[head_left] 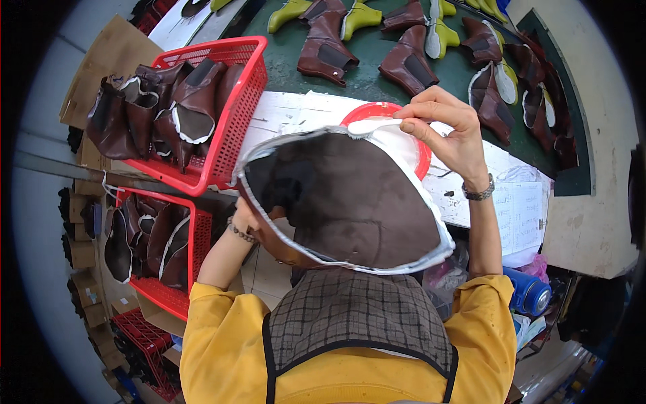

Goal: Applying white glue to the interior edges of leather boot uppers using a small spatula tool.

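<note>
Close in front of me is a brown leather boot upper (350,202), its dark inside facing up and its lower edge coated white. My left hand (247,217) grips it from the left side; most of the fingers are hidden behind the leather. Between the thumb and fingers of my right hand (447,131) is a white toothbrush-like brush (377,125), its bristles touching the upper's far edge. Just beyond, partly covered by the upper and the brush, a red-rimmed bowl (422,161) with whitish contents stands on a white sheet.
To the left, a red basket (232,128) full of brown boot uppers stands above another red basket (200,249) of uppers. More uppers (328,50) and yellow-green lasts (441,37) lie on the green conveyor belt (377,77). A blue bottle (531,293) sits at lower right.
</note>
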`<state>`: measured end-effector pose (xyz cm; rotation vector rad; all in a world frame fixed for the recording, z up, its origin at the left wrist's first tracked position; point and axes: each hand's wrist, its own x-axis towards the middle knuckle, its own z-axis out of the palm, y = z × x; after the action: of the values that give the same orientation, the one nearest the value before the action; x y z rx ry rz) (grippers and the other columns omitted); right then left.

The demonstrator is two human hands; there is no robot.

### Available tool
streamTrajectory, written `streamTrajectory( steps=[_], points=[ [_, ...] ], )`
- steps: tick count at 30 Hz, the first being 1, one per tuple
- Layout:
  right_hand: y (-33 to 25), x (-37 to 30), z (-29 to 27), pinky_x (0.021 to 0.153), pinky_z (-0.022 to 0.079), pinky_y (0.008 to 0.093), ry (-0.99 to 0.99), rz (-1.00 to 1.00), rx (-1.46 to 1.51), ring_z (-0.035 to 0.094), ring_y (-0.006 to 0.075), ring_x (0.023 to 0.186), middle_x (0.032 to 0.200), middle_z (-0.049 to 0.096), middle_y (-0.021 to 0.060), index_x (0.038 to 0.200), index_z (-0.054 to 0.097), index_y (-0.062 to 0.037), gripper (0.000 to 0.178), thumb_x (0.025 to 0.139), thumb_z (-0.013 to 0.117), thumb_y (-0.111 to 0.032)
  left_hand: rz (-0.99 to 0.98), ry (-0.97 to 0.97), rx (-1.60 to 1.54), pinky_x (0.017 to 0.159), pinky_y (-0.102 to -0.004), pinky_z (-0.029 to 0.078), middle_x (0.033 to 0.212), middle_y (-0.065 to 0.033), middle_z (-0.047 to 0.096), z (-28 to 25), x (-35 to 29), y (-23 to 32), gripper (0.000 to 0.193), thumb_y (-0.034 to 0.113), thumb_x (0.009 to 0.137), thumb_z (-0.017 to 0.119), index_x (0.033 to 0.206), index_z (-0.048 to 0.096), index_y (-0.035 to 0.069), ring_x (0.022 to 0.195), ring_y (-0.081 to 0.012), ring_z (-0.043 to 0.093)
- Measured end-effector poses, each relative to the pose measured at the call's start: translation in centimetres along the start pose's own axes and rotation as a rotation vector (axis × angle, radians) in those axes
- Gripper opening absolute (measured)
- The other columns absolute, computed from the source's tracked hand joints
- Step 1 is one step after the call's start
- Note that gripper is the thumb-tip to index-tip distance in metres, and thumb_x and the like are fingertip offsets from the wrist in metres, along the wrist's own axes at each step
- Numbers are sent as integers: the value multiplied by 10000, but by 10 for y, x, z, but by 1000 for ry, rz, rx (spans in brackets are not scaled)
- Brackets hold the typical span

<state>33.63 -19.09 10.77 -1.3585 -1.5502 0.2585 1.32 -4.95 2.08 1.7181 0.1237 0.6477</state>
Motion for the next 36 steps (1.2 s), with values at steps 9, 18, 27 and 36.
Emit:
streamTrajectory(
  steps=[9,18,27,36],
  points=[
    [-5,38,13,855,396,306,-164,-286,-185,621,160,852,881,686,17,934,811,-88,194,758,871,-142,36,-12,354,1178,-433,383,1439,-182,590,10,5,-4,616,252,889,646,1447,535,17,1358,-340,540],
    [14,-37,-3,841,433,301,138,107,-74,635,125,823,893,698,27,956,815,-82,178,781,847,-74,143,125,641,1189,-436,369,1485,-181,534,-34,-15,-28,672,207,900,662,1510,446,23,1393,-333,495],
    [6,-84,7,712,486,245,331,301,-19,618,106,823,927,672,52,1005,796,-10,161,844,808,-19,81,490,473,1173,-421,384,1534,-169,467,-53,-28,-54,905,181,822,793,1578,324,16,1403,-297,468],
    [44,-96,17,733,478,239,582,360,-43,619,115,833,927,681,41,999,779,4,98,920,756,-51,-244,281,-406,1142,-426,430,1476,-162,522,-44,5,-33,1083,119,604,878,1532,346,-56,1351,-292,533]
  ],
)
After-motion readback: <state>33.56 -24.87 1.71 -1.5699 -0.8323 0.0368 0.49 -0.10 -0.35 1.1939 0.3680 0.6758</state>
